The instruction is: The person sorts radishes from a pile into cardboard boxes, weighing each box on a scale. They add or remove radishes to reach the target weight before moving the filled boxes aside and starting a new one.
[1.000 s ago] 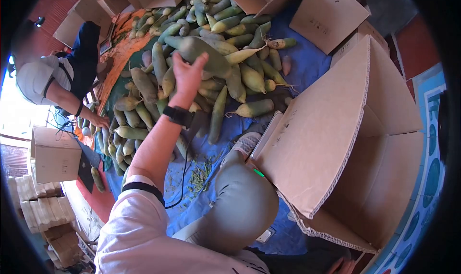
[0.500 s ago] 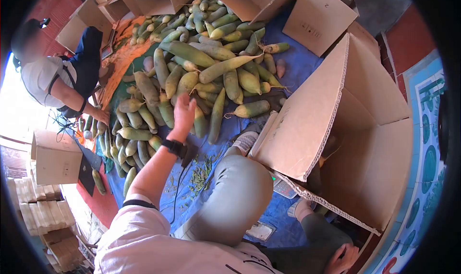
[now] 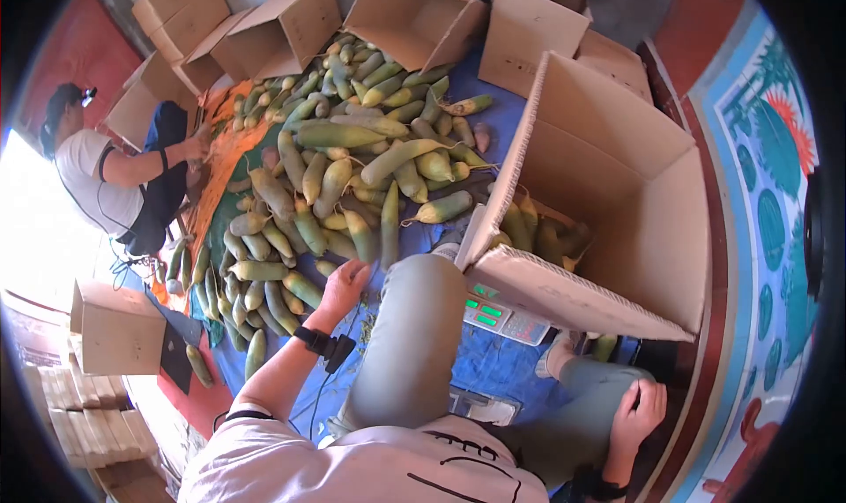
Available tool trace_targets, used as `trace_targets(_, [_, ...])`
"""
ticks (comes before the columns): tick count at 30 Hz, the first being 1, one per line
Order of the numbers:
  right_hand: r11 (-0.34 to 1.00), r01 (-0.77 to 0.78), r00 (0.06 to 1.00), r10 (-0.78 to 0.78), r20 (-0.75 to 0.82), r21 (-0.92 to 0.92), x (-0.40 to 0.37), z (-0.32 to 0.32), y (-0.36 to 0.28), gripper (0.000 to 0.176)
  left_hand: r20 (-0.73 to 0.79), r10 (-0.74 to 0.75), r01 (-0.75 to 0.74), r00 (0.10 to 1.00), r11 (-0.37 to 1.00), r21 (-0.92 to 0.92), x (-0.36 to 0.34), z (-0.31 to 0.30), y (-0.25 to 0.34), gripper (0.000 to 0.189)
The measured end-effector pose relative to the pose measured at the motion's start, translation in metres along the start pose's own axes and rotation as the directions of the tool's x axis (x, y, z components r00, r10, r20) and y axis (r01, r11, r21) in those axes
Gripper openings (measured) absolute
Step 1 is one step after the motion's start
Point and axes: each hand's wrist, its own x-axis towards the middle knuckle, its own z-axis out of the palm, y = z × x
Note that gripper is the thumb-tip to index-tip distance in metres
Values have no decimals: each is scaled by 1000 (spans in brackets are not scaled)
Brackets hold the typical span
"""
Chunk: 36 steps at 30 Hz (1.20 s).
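Observation:
A large heap of long green radishes (image 3: 339, 181) spreads over the sheets on the floor. My left hand (image 3: 342, 290) hovers at the heap's near edge beside my left knee, fingers loosely extended and nothing held. On my right knee rests my right hand (image 3: 638, 413), its fingers lying over the trouser leg and empty. Just right of my left knee stands an open cardboard box (image 3: 617, 230) with several radishes (image 3: 551, 239) at its bottom. The box appears to sit on a digital scale (image 3: 520, 325), whose green display is lit.
More cardboard boxes (image 3: 533, 40) line the back. At the left another person (image 3: 101, 173) sits beside the heap. A small carton (image 3: 119, 327) and stacked pale packs (image 3: 92, 397) stand at the lower left. A painted wall (image 3: 765, 239) borders the right.
My left hand has drawn back from the radishes toward my knee. The view has tilted, so the box's inside and the scale display show more. The other person's hand has lifted from the heap.

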Motion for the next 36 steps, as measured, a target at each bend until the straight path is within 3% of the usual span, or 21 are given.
trace_targets(12, [998,-19,978,32,-204,66,-17,-9,6,7,-28,-30,31,999,998,52,-46,-42,31,30])
trace_targets(18, [989,-65,965,96,-246,131,-28,-8,15,5,-15,52,-51,999,997,52,-67,-53,35,28])
trace_targets(22, [988,-56,962,93,-257,147,-30,-10,17,5,-29,111,-112,993,993,-23,-88,-54,31,28])
trace_targets(23, [987,-42,959,83,-271,156,-30,-10,17,6,-9,44,-43,999,999,15,-95,-57,39,28])
trace_targets(28, [984,40,939,23,-342,175,-24,-12,18,7,7,36,-36,999,999,-32,-106,-64,43,28])
trace_targets(30, [984,50,938,11,-347,168,-21,-10,17,7,-30,-6,2,1000,992,-128,-106,-66,50,29])
trace_targets(32, [988,-6,968,45,-246,156,-19,-8,16,7,-26,-12,9,1000,994,-107,-105,-69,57,29])
trace_targets(36, [987,48,969,-9,-247,155,-13,-5,5,6,-5,-3,2,1000,984,-180,-106,-62,55,28])
